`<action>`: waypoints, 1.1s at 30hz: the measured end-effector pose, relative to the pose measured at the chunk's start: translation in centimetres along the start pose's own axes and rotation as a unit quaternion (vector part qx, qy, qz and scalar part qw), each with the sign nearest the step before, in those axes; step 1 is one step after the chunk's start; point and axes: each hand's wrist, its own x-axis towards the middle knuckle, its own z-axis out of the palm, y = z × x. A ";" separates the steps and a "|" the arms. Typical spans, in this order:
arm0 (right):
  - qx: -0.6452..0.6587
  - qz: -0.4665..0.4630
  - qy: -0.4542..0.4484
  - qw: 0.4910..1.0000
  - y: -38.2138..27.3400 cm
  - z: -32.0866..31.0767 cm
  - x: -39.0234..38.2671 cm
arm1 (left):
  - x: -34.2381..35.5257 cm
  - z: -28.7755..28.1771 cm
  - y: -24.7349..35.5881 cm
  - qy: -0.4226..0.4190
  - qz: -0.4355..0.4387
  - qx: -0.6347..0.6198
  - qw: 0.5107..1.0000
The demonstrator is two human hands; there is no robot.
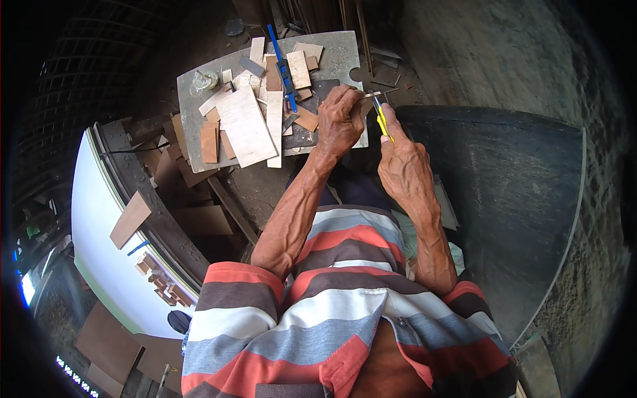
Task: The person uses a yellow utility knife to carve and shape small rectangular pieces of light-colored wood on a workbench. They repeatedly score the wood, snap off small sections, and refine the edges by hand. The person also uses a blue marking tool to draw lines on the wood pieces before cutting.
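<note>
My left hand (340,121) is closed beyond the table's near right corner, gripping a thin wooden stick (387,91) that pokes out to the right. A yellow utility knife (381,122) is in my right hand (405,164), its fingers wrapped round the handle. The blade points away from me and meets or nearly meets the stick just right of my left fist; actual contact is too small to tell. Just left of my left hand, pale and brown wood pieces (245,126) overlap on the grey table (189,106), with a blue bar-shaped tool (284,73) among them.
A glass jar (206,81) stands at the table's left. A large dark board (511,179) leans by the rough wall (491,60) on my right. To my left, a white panel (109,219) carries small brown blocks (161,282) and a wood piece (131,219). Offcuts lie below.
</note>
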 end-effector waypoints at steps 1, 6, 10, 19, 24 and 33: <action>-0.013 -0.010 0.006 1.000 0.1 0.1 0.2 | 0.0 0.0 0.0 0.000 0.000 0.000 1.000; -0.018 -0.009 -0.004 1.000 -0.8 -0.5 1.0 | 0.3 -0.3 -0.1 0.007 0.006 0.012 1.000; 0.012 -0.029 -0.018 0.999 0.1 -1.5 1.4 | -0.2 -1.0 0.0 0.002 -0.023 0.002 1.000; 0.244 0.013 0.104 0.964 2.5 0.7 -0.6 | 1.2 -2.6 2.5 0.005 -0.103 -0.067 0.992; 0.225 -0.074 0.179 0.955 2.5 -0.1 0.7 | 1.8 -4.3 3.9 -0.094 -0.156 -0.178 0.967; 0.330 -0.126 0.251 0.901 1.5 1.8 1.6 | 1.0 -4.1 8.4 -0.069 -0.252 -0.235 0.936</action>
